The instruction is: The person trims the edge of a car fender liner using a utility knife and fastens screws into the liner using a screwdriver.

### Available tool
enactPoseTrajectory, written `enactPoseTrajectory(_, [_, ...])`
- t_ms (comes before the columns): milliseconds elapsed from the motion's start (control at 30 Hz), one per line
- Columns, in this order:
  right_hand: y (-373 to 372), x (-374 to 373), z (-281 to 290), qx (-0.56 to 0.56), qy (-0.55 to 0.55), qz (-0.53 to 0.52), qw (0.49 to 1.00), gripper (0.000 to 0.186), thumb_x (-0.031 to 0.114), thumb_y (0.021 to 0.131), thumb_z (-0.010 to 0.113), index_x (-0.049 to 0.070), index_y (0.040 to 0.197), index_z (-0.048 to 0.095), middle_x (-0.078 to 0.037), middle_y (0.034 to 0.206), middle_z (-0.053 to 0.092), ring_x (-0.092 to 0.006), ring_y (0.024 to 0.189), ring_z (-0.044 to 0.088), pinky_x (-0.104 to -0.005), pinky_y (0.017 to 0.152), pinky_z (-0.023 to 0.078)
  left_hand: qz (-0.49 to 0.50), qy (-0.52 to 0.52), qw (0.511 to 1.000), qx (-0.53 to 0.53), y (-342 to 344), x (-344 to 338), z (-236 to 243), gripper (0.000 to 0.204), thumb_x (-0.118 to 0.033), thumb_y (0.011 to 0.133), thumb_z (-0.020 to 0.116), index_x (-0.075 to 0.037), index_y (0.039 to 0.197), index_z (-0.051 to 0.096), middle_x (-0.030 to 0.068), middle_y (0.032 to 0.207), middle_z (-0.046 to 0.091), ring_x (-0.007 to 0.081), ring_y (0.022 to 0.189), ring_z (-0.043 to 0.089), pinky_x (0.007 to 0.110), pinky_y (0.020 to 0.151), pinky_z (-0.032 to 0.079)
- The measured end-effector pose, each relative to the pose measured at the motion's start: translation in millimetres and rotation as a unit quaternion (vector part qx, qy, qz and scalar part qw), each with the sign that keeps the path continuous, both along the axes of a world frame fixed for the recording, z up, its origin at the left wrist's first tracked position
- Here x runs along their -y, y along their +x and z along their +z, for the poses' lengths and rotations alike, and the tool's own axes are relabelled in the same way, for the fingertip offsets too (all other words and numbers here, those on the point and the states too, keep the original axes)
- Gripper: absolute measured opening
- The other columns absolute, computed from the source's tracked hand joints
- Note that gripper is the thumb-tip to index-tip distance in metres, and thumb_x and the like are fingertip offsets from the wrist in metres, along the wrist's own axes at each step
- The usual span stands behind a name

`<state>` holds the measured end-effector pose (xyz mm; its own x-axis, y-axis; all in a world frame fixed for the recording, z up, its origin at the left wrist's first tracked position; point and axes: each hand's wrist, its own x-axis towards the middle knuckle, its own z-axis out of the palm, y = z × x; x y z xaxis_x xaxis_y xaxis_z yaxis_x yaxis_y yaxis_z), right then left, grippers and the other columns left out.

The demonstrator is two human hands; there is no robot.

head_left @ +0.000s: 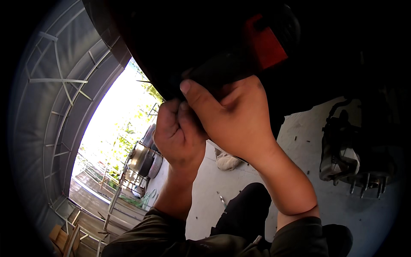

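Note:
My right hand (239, 115) is raised, with its fingers wrapped round the dark body of a long black-and-red tool (267, 47). Its thumb lies along the near end, and the red block faces up and to the right. Close beside it, my left hand (182, 132) has its fingers curled and pinched together at the near end of the tool. What those fingers hold, if anything, is lost in shadow. Above both hands hangs a dark vehicle body, too black for its parts to show.
To the right are a wheel hub with studs (370, 182) and a brake caliper (340, 165). A pale rag-like bundle (227, 161) and a thin pen-like piece (221, 199) lie on the grey floor. Stacked tyres (150, 162) and a metal-framed grey tent wall (51, 98) stand left.

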<state>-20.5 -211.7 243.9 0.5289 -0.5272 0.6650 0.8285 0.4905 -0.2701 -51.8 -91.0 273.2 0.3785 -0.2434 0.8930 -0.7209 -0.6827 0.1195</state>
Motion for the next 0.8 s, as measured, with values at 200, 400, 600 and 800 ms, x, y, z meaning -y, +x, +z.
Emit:
enactPoseTrajectory(200, [-19.5,15.0,3.1,-0.068,-0.040,0.060,0.995,0.037,0.014,0.088,0.077,0.002,0.058,0.059,-0.008,0.049,0.059,-0.0156,0.041,0.058,-0.0283,0.042,0.039,0.069,0.043,0.996,0.046,-4.7,3.2,2.8,0.017,-0.010,0.107,0.059,0.004,0.103,0.067,0.0054,0.090,0.068,0.0114,0.083,0.063,0.026,0.076,0.050])
enactPoseTrajectory(400, [-2.8,6.3,-3.2,-0.089,-0.011,0.103,0.991,0.044,0.017,0.092,0.076,0.002,0.054,0.058,-0.004,0.046,0.056,-0.0100,0.038,0.051,-0.0265,0.040,0.032,0.089,0.032,0.995,0.040,-5.1,9.6,-1.1,0.020,-0.011,0.107,0.055,0.004,0.101,0.067,0.0065,0.086,0.069,0.0129,0.080,0.063,0.027,0.075,0.050])
enactPoseTrajectory(600, [-3.7,-3.4,-5.5,-0.069,0.035,0.167,0.983,0.046,0.021,0.095,0.077,0.001,0.056,0.063,-0.003,0.049,0.060,-0.0085,0.040,0.056,-0.0238,0.040,0.035,0.017,0.057,0.992,0.113,6.6,0.9,2.4,0.018,-0.010,0.108,0.054,0.003,0.105,0.065,0.0071,0.083,0.071,0.0079,0.058,0.060,0.022,0.052,0.046])
enactPoseTrajectory(800, [10.3,-13.9,-18.3,0.024,0.108,0.257,0.960,0.023,0.019,0.100,0.076,-0.001,0.089,0.076,-0.005,0.072,0.075,-0.0107,0.064,0.072,-0.0216,0.057,0.053,-0.070,-0.067,0.995,-0.017,6.5,9.3,-6.7,0.016,-0.005,0.106,0.055,0.009,0.113,0.060,0.0103,0.089,0.075,0.0093,0.070,0.068,0.021,0.062,0.051])
